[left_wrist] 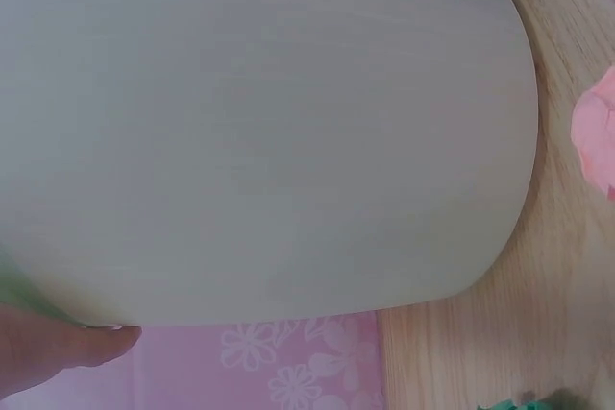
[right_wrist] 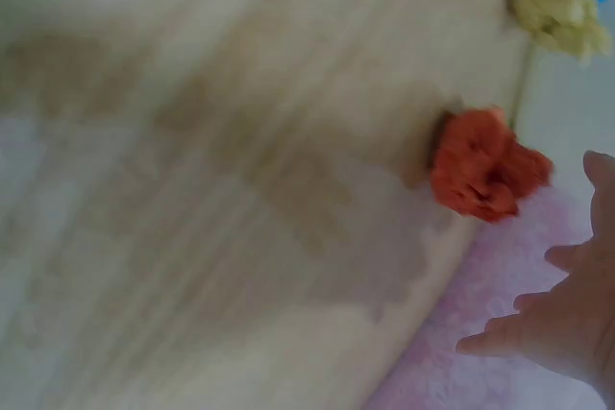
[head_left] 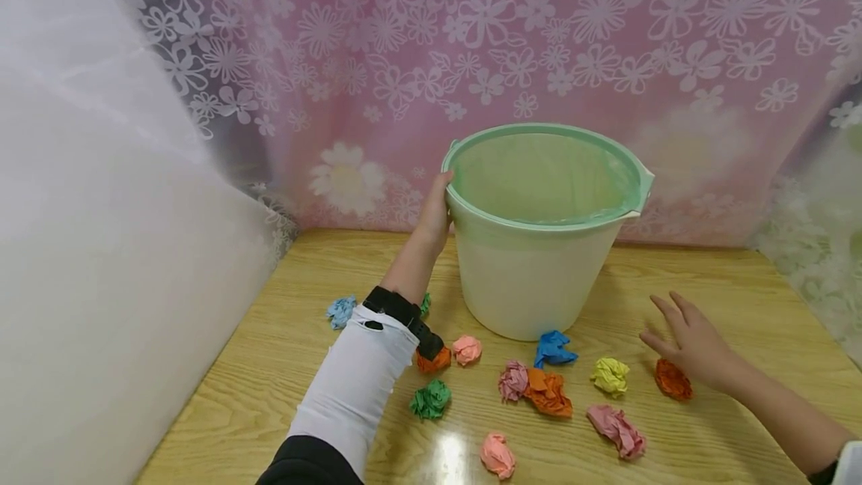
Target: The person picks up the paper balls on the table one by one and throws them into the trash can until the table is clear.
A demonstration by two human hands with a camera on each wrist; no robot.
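A pale bucket (head_left: 532, 275) with a green rim stands upright on the table, lined with a thin green bag (head_left: 545, 178). My left hand (head_left: 436, 212) holds its left side just under the rim, most of the fingers hidden behind the wall. In the left wrist view, one digit of the left hand (left_wrist: 58, 348) lies along the bucket wall (left_wrist: 269, 141). On the right, my right hand (head_left: 694, 343) hovers with spread fingers and holds nothing. Nearest to it is a red-orange crumpled paper ball (head_left: 673, 380), which also shows in the right wrist view.
Several more crumpled paper balls lie in front of the bucket, including a blue one (head_left: 554, 349) at its base, a yellow one (head_left: 610, 376) and a green one (head_left: 431, 400). A light blue ball (head_left: 341, 311) lies left. Behind hangs a pink flowered curtain (head_left: 377, 96).
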